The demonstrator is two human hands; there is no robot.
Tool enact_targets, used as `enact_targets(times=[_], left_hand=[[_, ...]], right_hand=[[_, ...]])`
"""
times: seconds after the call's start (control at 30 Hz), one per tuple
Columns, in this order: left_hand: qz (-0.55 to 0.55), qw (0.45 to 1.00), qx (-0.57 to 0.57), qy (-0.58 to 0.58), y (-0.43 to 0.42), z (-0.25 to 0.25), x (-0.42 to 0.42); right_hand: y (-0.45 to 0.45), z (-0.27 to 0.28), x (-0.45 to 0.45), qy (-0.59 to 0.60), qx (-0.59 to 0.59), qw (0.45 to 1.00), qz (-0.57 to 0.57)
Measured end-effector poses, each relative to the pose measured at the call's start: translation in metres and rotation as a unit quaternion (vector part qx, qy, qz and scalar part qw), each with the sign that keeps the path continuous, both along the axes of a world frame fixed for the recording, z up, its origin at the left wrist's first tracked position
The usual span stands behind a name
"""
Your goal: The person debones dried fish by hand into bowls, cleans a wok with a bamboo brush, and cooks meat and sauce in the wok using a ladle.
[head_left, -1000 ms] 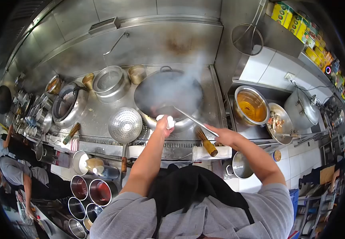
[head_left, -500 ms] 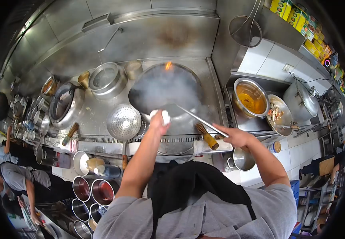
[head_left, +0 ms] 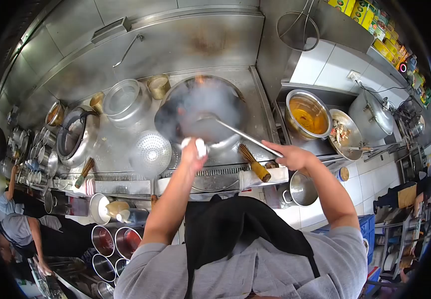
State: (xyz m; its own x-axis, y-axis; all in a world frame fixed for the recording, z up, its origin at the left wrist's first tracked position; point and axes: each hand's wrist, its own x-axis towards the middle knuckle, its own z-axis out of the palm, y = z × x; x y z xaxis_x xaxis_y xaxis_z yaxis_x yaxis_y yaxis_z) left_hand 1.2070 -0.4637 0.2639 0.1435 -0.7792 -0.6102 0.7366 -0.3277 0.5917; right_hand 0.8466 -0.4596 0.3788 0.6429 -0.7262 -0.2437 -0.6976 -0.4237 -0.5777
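A dark wok (head_left: 168,119) sits on the range, with smoke rising from it and a small flame at its far rim. My left hand (head_left: 193,155) is closed around a white cloth (head_left: 201,147) at the wok's near edge. With fingers wrapped round its long metal handle, my right hand (head_left: 293,155) holds a ladle (head_left: 240,133). The ladle's head reaches over the wok, and smoke blurs the food inside. Left of the wok lies a perforated strainer (head_left: 150,152). A bamboo brush (head_left: 255,164) rests between the wok and my right hand.
To the right stand a steel bowl of orange liquid (head_left: 307,117) and a bowl of food pieces (head_left: 351,132). A lidded pot (head_left: 126,102) and a second brush (head_left: 84,173) are on the left. Several sauce pots (head_left: 128,240) stand lower left. Co-workers (head_left: 23,229) are at both sides.
The view has shifted slightly, moving the range leftward in the picture. The ladle's head now shows more clearly over the wok. Smoke has shifted; both hands keep their holds.
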Motion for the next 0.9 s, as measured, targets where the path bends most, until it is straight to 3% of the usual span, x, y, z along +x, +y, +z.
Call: enact_targets(times=[0.13,0.2,0.27,0.3,0.37,0.43,0.5,0.57,0.67,0.7,0.77,0.87,0.9], left_hand=[[-0.081,0.991,-0.011,-0.103,-0.014,-0.082,0.016],[-0.031,0.994,-0.040,-0.098,0.030,-0.119,0.004],[-0.043,0.995,0.007,-0.091,0.076,-0.086,-0.008],[-0.031,0.999,0.020,-0.033,0.081,-0.078,-0.010],[0.033,0.999,-0.034,0.003,0.049,-0.077,-0.008],[-0.013,0.999,-0.051,-0.014,0.002,-0.055,0.007],[-0.036,0.995,0.010,-0.092,-0.034,-0.038,0.015],[-0.066,0.994,-0.021,-0.079,-0.025,-0.047,0.024],[-0.120,0.987,-0.046,-0.095,0.028,-0.054,0.027],[-0.120,0.992,-0.038,-0.027,0.053,-0.054,0.028],[-0.133,0.991,-0.026,0.007,0.096,-0.046,0.029],[-0.157,0.987,-0.025,-0.025,0.125,-0.075,0.037],[-0.104,0.993,-0.013,-0.059,0.132,-0.068,0.038]], right_hand=[[-0.022,-0.034,0.053,0.203,-0.003,0.979,-0.026],[-0.028,-0.042,0.076,0.206,-0.044,0.975,-0.066],[-0.021,-0.031,0.080,0.173,-0.027,0.979,-0.099],[-0.020,-0.028,0.076,0.158,-0.013,0.981,-0.109],[-0.024,-0.027,0.065,0.137,-0.022,0.986,-0.093],[-0.022,-0.018,0.066,0.074,0.016,0.992,-0.098],[-0.033,-0.026,0.064,-0.002,0.020,0.995,-0.095],[-0.049,-0.021,0.064,0.021,-0.014,0.998,-0.056],[-0.041,-0.006,0.079,0.046,-0.051,0.991,-0.115],[-0.040,-0.005,0.089,0.042,-0.051,0.992,-0.111],[-0.032,-0.002,0.109,0.210,-0.014,0.964,-0.163],[-0.059,-0.059,0.103,0.258,-0.038,0.958,-0.117],[-0.065,-0.061,0.105,0.265,-0.054,0.958,-0.093]])
